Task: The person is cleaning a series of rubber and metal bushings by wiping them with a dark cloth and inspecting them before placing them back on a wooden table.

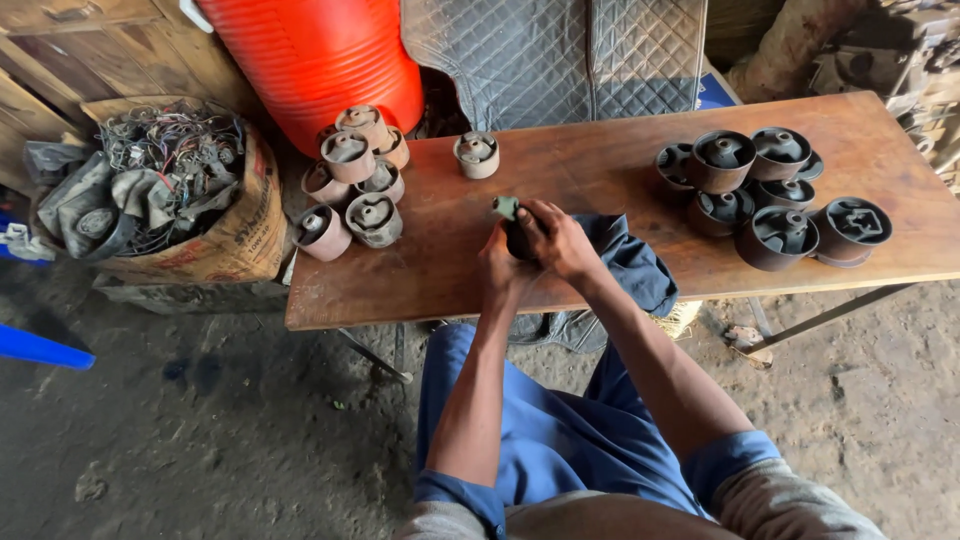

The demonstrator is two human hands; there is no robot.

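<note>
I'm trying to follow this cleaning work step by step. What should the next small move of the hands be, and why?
Probably keep rubbing the dark round metal bushing. The left hand grips it on the wooden table while the right hand presses a small green pad on top. It looks darker than the paler bushings on the left.

On the bench [600, 170], one pile of bushings [352, 185] sits at my left, another pile [770, 195] at my right, a cloth [630, 260] under my hands, a single bushing [477, 155] behind them.

Wooden bench [600, 170]: rusty bushings [355, 185] left end, dark bushings [770, 195] right end, blue cloth [635, 265] middle.
</note>
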